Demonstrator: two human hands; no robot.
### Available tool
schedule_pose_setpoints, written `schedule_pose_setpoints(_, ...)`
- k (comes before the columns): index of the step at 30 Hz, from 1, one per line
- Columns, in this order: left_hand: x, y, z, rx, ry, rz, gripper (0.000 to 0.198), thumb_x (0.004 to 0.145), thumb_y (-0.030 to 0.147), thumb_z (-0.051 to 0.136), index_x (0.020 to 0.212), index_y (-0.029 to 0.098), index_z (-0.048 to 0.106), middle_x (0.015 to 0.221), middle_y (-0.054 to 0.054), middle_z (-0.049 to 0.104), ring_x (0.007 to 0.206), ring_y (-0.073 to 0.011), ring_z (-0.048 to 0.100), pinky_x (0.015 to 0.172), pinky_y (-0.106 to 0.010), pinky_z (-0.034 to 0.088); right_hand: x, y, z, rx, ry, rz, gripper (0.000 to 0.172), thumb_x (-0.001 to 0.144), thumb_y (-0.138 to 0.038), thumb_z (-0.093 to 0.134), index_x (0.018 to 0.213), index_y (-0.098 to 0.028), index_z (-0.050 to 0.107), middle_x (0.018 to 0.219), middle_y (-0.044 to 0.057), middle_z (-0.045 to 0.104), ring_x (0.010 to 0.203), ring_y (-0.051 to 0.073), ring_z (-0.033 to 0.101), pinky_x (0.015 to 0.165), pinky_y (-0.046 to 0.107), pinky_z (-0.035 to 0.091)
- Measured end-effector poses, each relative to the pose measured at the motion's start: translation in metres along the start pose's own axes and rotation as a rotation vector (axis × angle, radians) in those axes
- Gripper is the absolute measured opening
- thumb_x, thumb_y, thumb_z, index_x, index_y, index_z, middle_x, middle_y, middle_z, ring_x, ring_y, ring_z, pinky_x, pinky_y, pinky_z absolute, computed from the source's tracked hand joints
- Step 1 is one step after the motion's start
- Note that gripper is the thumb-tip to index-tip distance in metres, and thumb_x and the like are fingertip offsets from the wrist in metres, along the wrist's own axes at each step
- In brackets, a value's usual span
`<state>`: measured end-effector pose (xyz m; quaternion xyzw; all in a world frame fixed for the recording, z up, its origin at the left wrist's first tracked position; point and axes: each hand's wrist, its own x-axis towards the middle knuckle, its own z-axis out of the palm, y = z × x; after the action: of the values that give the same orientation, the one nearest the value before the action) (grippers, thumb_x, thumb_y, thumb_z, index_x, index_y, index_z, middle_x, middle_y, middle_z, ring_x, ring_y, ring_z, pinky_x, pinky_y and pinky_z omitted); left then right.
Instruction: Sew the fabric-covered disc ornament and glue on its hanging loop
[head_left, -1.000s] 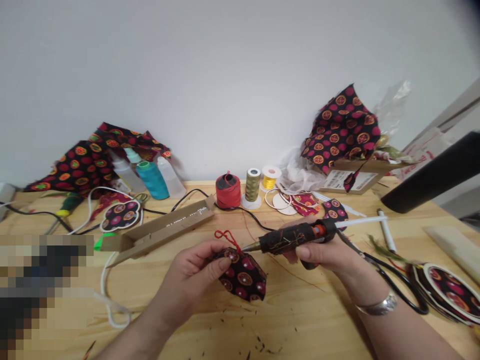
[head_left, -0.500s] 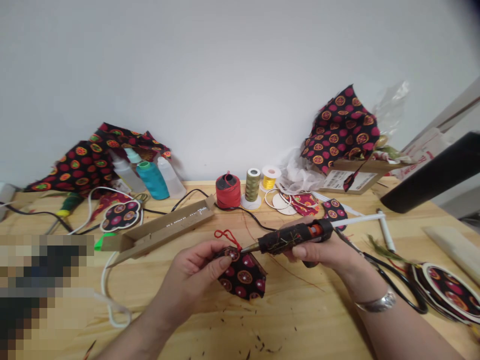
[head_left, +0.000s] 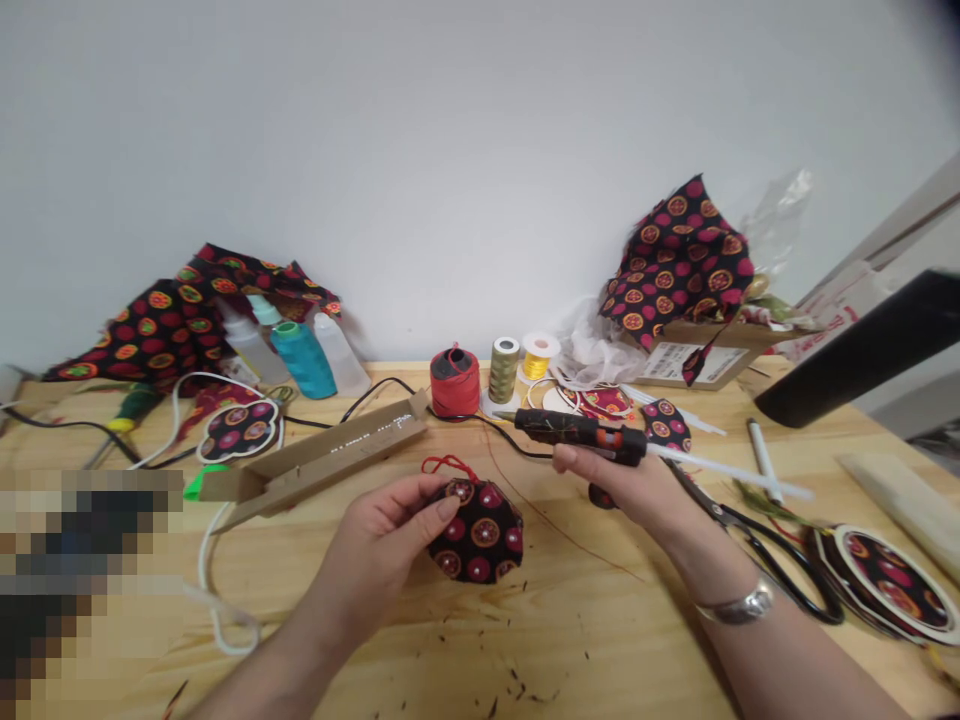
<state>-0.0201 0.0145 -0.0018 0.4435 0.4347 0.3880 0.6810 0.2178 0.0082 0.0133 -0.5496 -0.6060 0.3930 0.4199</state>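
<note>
Between thumb and fingers, my left hand pinches a round dark fabric piece with pink and orange circles and small pearly beads. A red cord loop sticks out at its top. My right hand is wrapped round a black glue gun with a white glue stick out of its back. The gun's tip points left, above and to the right of the fabric piece, apart from it.
A cardboard tray lies at left. Behind stand a red thread spool, a green spool and bottles. Black-handled scissors and fabric-covered hoops lie at right. Dark scraps dot the table in front.
My right hand has raised the glue gun up and away from the fabric piece, which its tip was touching. The fabric piece has turned to face the camera more.
</note>
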Motion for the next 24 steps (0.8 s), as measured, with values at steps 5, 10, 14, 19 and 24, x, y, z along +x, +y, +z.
schedule_pose_setpoints(5,0.005,-0.004,-0.001,-0.102,0.113,0.009,0.017,0.068,0.025,0.071,0.083,0.017,0.071,0.078,-0.003,0.072,0.067,-0.0128,0.062,0.060,-0.020,0.048,0.001,-0.006,0.011,-0.442,0.039,-0.174,0.021,0.075,-0.035,0.058,0.070,-0.019,0.046,0.068,0.000,0.048,0.060,0.013,0.041,0.054,0.025,0.033)
schedule_pose_setpoints(10,0.005,0.002,-0.001,-0.220,0.280,0.081,0.019,0.066,0.022,0.073,0.083,0.016,0.070,0.077,-0.001,0.073,0.068,-0.0124,0.063,0.062,-0.020,0.049,-0.002,-0.004,0.020,-0.763,-0.045,-0.260,0.015,0.068,-0.020,0.052,0.079,-0.018,0.042,0.077,0.004,0.050,0.066,0.015,0.043,0.056,0.026,0.031)
schedule_pose_setpoints(14,0.004,0.006,-0.001,-0.319,0.323,0.113,0.016,0.065,0.020,0.074,0.080,0.019,0.070,0.072,0.003,0.073,0.061,-0.0101,0.064,0.058,-0.017,0.050,-0.006,-0.003,0.027,-0.859,-0.140,-0.303,0.017,0.066,-0.023,0.054,0.080,-0.018,0.044,0.083,0.007,0.051,0.071,0.018,0.044,0.060,0.027,0.032)
schedule_pose_setpoints(19,0.004,0.005,-0.001,-0.320,0.304,0.100,0.018,0.064,0.019,0.075,0.081,0.017,0.070,0.073,0.001,0.074,0.061,-0.0109,0.065,0.057,-0.018,0.052,-0.009,-0.008,0.033,-0.868,-0.247,-0.297,0.019,0.069,-0.027,0.053,0.085,-0.017,0.048,0.087,0.008,0.052,0.075,0.018,0.045,0.064,0.029,0.036)
schedule_pose_setpoints(24,0.003,0.001,-0.001,-0.268,0.246,0.067,0.020,0.065,0.021,0.074,0.083,0.016,0.071,0.075,-0.002,0.074,0.064,-0.0124,0.065,0.059,-0.019,0.052,-0.009,-0.010,0.032,-0.844,-0.271,-0.276,0.024,0.064,-0.017,0.053,0.087,-0.016,0.050,0.091,0.007,0.052,0.083,0.019,0.047,0.073,0.030,0.040)
